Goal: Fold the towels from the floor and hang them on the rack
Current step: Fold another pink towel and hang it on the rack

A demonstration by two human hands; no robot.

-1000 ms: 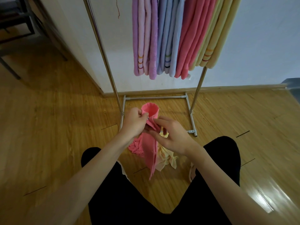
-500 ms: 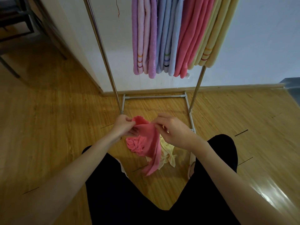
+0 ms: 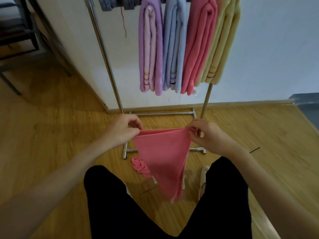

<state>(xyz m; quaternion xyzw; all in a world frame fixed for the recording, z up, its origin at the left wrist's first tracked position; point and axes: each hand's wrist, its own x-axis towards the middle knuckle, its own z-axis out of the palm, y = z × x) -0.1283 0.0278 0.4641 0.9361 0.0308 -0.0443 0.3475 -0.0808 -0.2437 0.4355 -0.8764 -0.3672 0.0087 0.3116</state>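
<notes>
The left hand [image 3: 123, 131] and right hand [image 3: 205, 135] each pinch a top corner of the pink towel [image 3: 164, 157], held taut above the floor [image 3: 51, 144] before the rack [image 3: 110, 69]; its hanging lower edges look uneven, risking a crooked fold.

Pink towel [image 3: 163, 157]: stretched by top edge between hands, hangs as downward-pointing triangle, tip at 6 o'clock, clear of floor.
Second pink towel [image 3: 140, 167]: crumpled on floor, at 8 o'clock of held one, partly hidden behind it.
Rack [image 3: 110, 69]: metal, at 12 o'clock; carries folded purple [image 3: 151, 49], blue [image 3: 174, 47], pink [image 3: 198, 47], yellow [image 3: 222, 44] towels side by side.
</notes>
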